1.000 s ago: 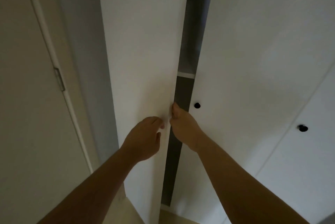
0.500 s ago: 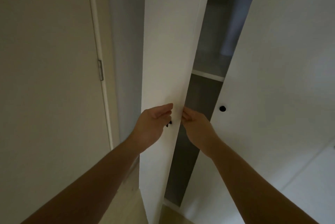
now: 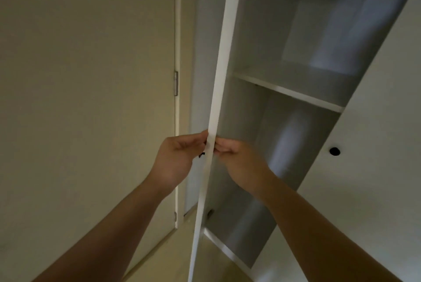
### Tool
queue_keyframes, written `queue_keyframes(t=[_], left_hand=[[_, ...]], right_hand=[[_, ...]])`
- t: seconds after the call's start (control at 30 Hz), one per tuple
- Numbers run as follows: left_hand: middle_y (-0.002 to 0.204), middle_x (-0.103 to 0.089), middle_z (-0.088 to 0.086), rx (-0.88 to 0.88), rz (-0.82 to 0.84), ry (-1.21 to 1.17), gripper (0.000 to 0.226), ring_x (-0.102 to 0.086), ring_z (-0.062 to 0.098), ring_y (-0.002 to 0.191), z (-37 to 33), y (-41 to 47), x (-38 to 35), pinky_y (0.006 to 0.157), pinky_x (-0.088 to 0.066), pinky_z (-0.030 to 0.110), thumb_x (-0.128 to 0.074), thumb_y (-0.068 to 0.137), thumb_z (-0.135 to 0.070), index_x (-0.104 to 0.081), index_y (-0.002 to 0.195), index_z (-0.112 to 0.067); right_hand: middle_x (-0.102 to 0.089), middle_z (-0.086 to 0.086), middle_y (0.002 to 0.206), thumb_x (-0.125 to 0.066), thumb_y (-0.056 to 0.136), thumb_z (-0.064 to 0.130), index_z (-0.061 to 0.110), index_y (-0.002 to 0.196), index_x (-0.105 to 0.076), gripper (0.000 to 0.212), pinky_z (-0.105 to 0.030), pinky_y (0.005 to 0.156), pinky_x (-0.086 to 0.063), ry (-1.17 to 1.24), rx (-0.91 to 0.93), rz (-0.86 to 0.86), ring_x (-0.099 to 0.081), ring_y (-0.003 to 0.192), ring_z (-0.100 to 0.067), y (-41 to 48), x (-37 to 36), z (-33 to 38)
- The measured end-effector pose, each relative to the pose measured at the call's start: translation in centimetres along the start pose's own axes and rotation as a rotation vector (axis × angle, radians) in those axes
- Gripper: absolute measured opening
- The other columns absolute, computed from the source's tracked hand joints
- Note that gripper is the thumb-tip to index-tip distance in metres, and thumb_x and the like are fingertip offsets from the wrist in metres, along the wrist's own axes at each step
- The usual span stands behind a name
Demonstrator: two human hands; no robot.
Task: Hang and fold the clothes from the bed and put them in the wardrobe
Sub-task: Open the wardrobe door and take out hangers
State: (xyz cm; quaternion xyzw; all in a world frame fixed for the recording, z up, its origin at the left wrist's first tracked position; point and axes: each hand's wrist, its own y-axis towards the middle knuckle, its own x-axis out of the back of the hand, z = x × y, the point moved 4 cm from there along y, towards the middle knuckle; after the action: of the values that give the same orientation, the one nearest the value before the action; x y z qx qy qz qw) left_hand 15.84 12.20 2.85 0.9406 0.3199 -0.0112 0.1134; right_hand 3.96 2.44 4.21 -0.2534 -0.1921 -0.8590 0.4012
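1. The wardrobe (image 3: 250,31) fills the view from 12 to 4 o'clock, with one bay exposed. The clothes and the bed are out of view, so this step only makes room for them.
2. The room door (image 3: 91,99) stands at 9 o'clock, just beyond the swing. I would slow the pull before the two panels can knock.
3. The second door (image 3: 376,179), at 3 o'clock, covers its bay. It probably needs opening too.
4. The door (image 3: 224,53) is seen edge-on and runs from 12 to 6 o'clock between the hands. It should swing toward 9 o'clock until it is well clear of the bay.
5. The shelf (image 3: 289,90), at 1 o'clock, looks suited to folded pieces.
6. The left hand (image 3: 176,161) has its fingers curled on the door's outer face, grasping it at the edge. The right hand (image 3: 239,163) pinches the same edge from inside. One hand could guide from here, freeing the other.
7. The knob (image 3: 201,155) peeks out dark under the left fingers and would give a surer hold than the thin edge.
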Motion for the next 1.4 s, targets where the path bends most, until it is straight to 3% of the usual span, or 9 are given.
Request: queue_keyframes(t=[0.23,0.33,0.5,0.7,0.83,0.9,1.0,1.17,1.4], left_hand=[[0.104,-0.077,-0.001,0.02,-0.184,-0.03,0.035,-0.07,0.01,0.098,1.1,1.1,4.7,0.086,-0.054,0.018,-0.065,0.089,0.007,-0.076,0.108,-0.02],[0.104,-0.077,-0.009,0.028,-0.243,-0.046,0.038,-0.07,0.004,0.1,1.2,1.7,6.4,0.082,-0.052,0.013,-0.067,0.088,0.008,-0.076,0.104,-0.025],[0.113,-0.075,-0.006,0.031,-0.318,-0.055,0.04,-0.067,0.009,0.114,1.3,2.4,8.8,0.104,-0.048,0.028,-0.066,0.088,0.009,-0.075,0.105,-0.027],[0.129,-0.067,0.008,0.022,-0.373,-0.048,0.05,-0.062,0.016,0.122,1.5,3.1,10.1,0.113,-0.042,0.033,-0.054,0.089,0.02,-0.063,0.131,-0.005],[0.135,-0.062,0.012,0.02,-0.381,-0.05,0.06,-0.06,0.017,0.122,1.4,3.8,10.5,0.11,-0.043,0.03,-0.048,0.085,0.027,-0.054,0.139,0.0],[0.139,-0.06,0.009,0.023,-0.373,-0.025,0.065,-0.056,0.016,0.128,1.3,4.0,10.6,0.113,-0.041,0.032,-0.047,0.084,0.027,-0.051,0.142,-0.001],[0.146,-0.053,0.001,0.028,-0.384,0.04,0.072,-0.049,0.012,0.135,1.4,4.3,10.6,0.117,-0.035,0.033,-0.051,0.083,0.026,-0.047,0.147,-0.006],[0.125,-0.058,-0.029,-0.02,-0.523,0.258,0.064,-0.051,-0.006,0.122,1.7,3.6,9.2,0.093,-0.037,0.004,-0.055,0.088,0.006,-0.053,0.144,-0.023],[0.141,-0.059,-0.004,-0.01,-0.358,0.238,0.06,-0.054,0.002,0.128,2.8,5.8,2.1,0.113,-0.039,0.026,-0.05,0.091,0.007,-0.055,0.142,-0.023]], right_hand=[[-0.076,-0.001,0.101,-0.05,0.104,0.022,0.029,0.113,-0.073,0.026,-0.043,0.095,-0.053,-0.033,0.043,0.052,-0.071,0.098,-0.025,2.9,-3.1,2.5],[-0.074,-0.011,0.103,-0.051,0.102,0.023,0.014,0.107,-0.069,0.021,-0.045,0.092,-0.053,-0.027,0.032,0.108,-0.069,0.099,-0.031,4.5,-4.5,3.7],[-0.073,-0.01,0.097,-0.05,0.101,0.02,0.01,0.096,-0.068,0.022,-0.038,0.086,-0.052,-0.094,0.055,0.162,-0.068,0.095,-0.028,7.1,-6.5,5.4],[-0.063,0.0,0.079,-0.05,0.099,0.013,0.012,0.09,-0.067,0.019,-0.028,0.069,-0.042,-0.071,0.076,0.21,-0.057,0.073,-0.016,8.9,-8.0,6.9],[-0.055,0.018,0.066,-0.047,0.097,0.006,0.029,0.075,-0.06,0.035,-0.006,0.051,-0.034,-0.031,0.046,0.225,-0.052,0.065,-0.002,10.1,-8.3,7.2],[-0.068,0.008,0.106,-0.043,0.101,0.006,0.024,0.121,-0.066,0.036,-0.005,0.074,-0.041,-0.047,0.045,0.278,-0.063,0.1,-0.011,10.5,-8.8,7.0],[-0.031,-0.002,0.162,-0.038,0.103,0.006,0.017,0.16,-0.02,0.06,-0.026,0.119,-0.027,-0.148,0.052,0.39,-0.032,0.148,-0.018,10.4,-9.4,6.8],[-0.025,0.002,0.165,-0.036,0.105,0.012,0.024,0.161,-0.011,0.063,-0.031,0.122,-0.024,-0.187,0.056,0.382,-0.028,0.15,-0.016,10.7,-8.4,5.1],[-0.03,0.001,0.163,-0.036,0.106,0.014,0.02,0.16,-0.021,0.056,-0.031,0.122,-0.024,-0.173,-0.044,0.173,-0.029,0.149,-0.016,9.9,-2.1,-0.3]])
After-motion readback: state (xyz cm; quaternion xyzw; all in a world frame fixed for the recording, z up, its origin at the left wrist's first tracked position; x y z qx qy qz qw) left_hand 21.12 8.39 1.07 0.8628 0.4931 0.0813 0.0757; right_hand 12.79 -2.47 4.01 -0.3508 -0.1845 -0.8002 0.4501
